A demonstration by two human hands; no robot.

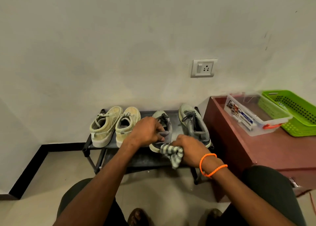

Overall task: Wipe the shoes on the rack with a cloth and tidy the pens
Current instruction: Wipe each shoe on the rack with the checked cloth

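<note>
A low black shoe rack (95,146) against the wall carries two pairs of shoes on its top shelf. On the left stand two beige sneakers (104,126). My left hand (147,130) grips the collar of a grey sneaker (164,119) in the middle. My right hand (188,148) holds a grey-and-white striped cloth (171,154) bunched against that shoe's heel. The second grey sneaker (193,123) stands apart at the rack's right end. No pens are clearly visible.
A dark red wooden cabinet (253,147) stands right of the rack, bearing a clear plastic box (246,121) with an orange latch and a green perforated basket (297,124). A wall socket (203,68) sits above. The rack's lower shelf (150,159) holds nothing visible. My knees and feet are below.
</note>
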